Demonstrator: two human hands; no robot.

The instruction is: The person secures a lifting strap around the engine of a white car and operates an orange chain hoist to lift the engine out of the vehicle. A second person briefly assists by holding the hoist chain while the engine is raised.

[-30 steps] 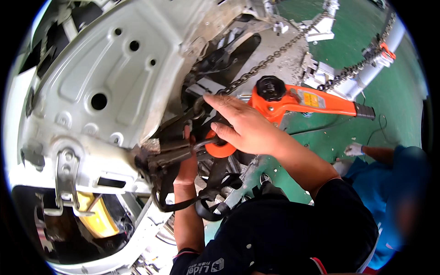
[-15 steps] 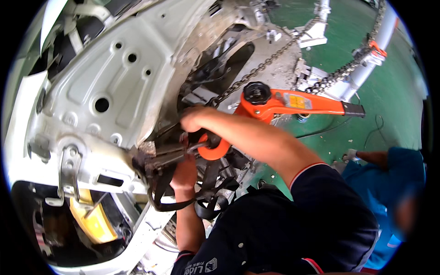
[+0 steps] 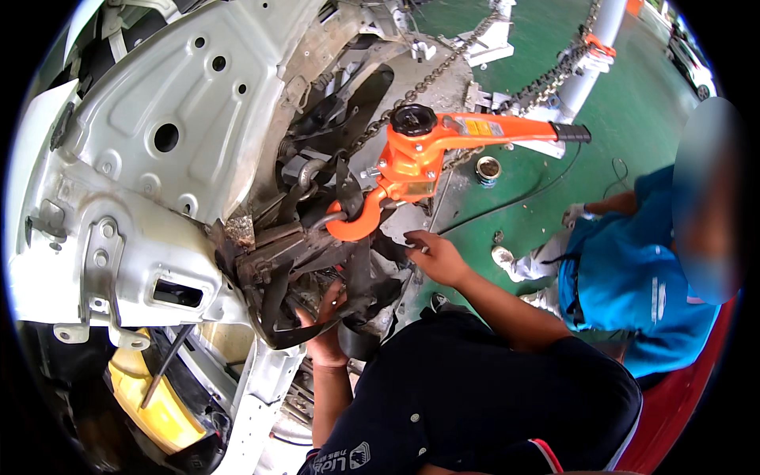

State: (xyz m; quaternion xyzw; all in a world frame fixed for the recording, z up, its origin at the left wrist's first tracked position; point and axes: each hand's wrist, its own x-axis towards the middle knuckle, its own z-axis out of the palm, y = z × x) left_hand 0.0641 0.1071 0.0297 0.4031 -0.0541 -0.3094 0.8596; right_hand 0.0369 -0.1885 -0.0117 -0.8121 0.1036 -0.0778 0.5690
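Note:
An orange lever hoist [image 3: 408, 170] with a black knob and black-tipped handle lies across the middle. Its orange hook [image 3: 360, 223] links to a metal shackle by a dark clamp [image 3: 273, 257] at the car body's front end. Dark webbing straps [image 3: 360, 277] loop below the hook. Among them is my left hand [image 3: 323, 328], thumb and a finger raised and apart, the other fingers partly hidden by a strap; I see nothing gripped in it. To the right of the hook, my right hand [image 3: 435, 257] is in the air, fingers apart and holding nothing.
The stripped white car body [image 3: 150, 150] fills the left. A steel chain [image 3: 419, 89] runs from the hoist toward the far posts; another chain [image 3: 546, 83] reaches a grey post [image 3: 594, 63]. A person in blue [image 3: 625, 277] stands at right. A small can [image 3: 488, 169] is on the green floor.
My right hand has left the chain area and moved right, toward me, past the hook. My left hand has dropped slightly away from the clamp. The person in blue shows more fully.

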